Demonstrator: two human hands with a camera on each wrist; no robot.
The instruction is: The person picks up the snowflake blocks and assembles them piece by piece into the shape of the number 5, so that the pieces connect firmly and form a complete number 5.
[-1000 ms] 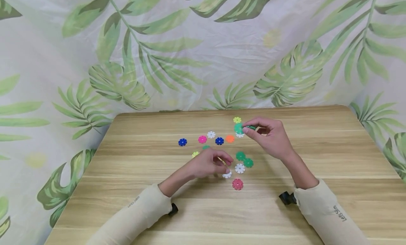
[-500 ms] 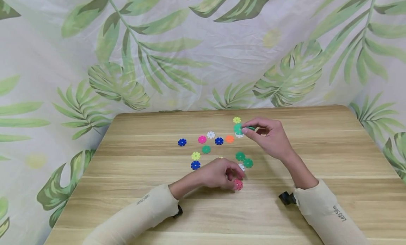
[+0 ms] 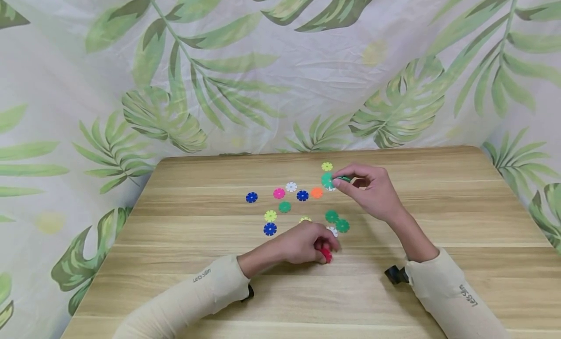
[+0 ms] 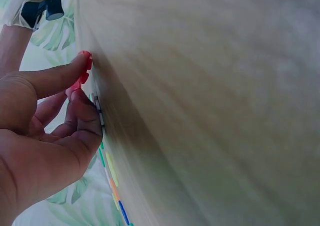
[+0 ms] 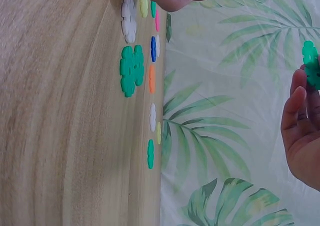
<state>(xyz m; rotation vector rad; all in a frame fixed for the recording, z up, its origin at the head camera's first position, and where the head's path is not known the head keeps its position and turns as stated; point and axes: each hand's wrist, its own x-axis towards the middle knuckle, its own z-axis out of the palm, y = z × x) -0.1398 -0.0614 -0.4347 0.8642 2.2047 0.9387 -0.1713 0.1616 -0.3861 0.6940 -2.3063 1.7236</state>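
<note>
Red disc, tilted, pinched by left hand

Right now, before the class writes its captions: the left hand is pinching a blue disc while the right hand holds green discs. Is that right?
Not quite: the left hand is pinching a red disc, not a blue one, as the head view shows. The right hand does hold green discs.

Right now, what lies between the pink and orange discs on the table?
Head view: a blue disc, plus a white disc slightly farther back, between them.
</note>
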